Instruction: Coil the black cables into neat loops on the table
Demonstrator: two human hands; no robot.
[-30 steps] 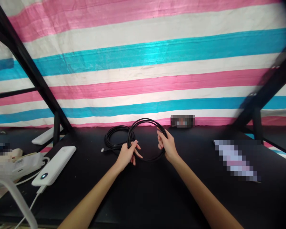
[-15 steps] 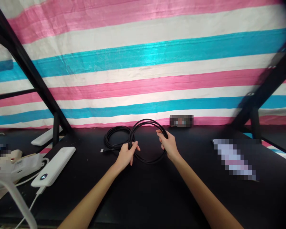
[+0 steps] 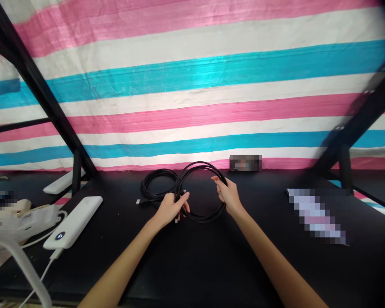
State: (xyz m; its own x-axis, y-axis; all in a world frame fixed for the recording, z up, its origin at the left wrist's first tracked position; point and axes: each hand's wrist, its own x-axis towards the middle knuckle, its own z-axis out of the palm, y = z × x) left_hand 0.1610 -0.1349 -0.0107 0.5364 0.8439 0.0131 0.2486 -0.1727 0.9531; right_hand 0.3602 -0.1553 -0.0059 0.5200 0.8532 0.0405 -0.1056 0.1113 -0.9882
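Observation:
A coiled black cable (image 3: pixel 201 165) stands tilted above the black table (image 3: pixel 192 256), held between both hands. My left hand (image 3: pixel 171 208) is closed around the coil's left side, with a loose plug end under its fingers. My right hand (image 3: pixel 228 194) grips the coil's right side with curled fingers. A second, smaller black cable coil (image 3: pixel 157 184) lies flat on the table just left of the held one, with its plug pointing left.
A white power bank (image 3: pixel 74 221) with a lit dot and a white cord lies at the left, another white power bank (image 3: pixel 60 182) behind it. A blurred flat item (image 3: pixel 317 216) lies at the right. Black frame struts rise at both sides before a striped tarp.
The left hand's fingers have closed tighter round the coil's left side and a cable end now shows under them. The coil has sunk slightly toward the table.

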